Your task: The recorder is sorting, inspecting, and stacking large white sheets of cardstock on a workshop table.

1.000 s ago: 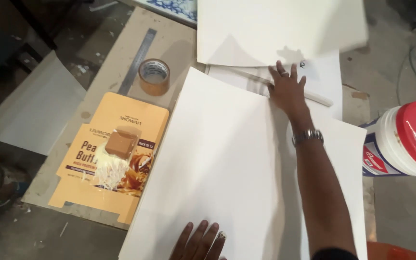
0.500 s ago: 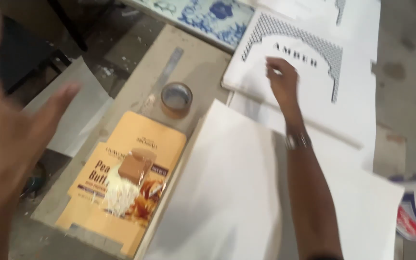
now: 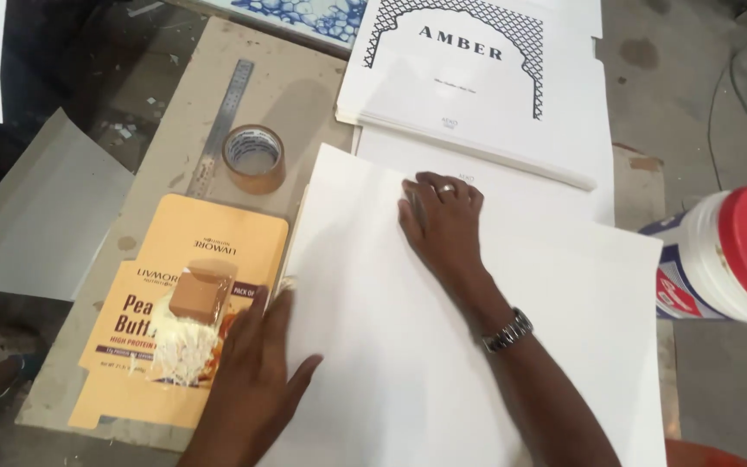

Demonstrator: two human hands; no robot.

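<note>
I have a large white sheet (image 3: 443,346) lying flat in the middle of the view, over other white paper; its long axis seems to run from about 11 o'clock near the tape down to 5 o'clock, though its lower edge leaves the frame, so I can't be sure. My right hand (image 3: 443,220) rests palm-down on its upper part, fingers together, clamped on nothing. My left hand (image 3: 257,385) lies flat at the sheet's 9 o'clock edge, fingers slightly apart, half on the sheet and half on the flattened orange carton (image 3: 179,311). The right hand is the one more fully on the sheet. At 11 o'clock sit a brown tape roll (image 3: 254,157) and a steel ruler (image 3: 220,128); at 12, a stack of printed white sheets (image 3: 477,95); at 3, a white jar with a red lid (image 3: 732,255).
</note>
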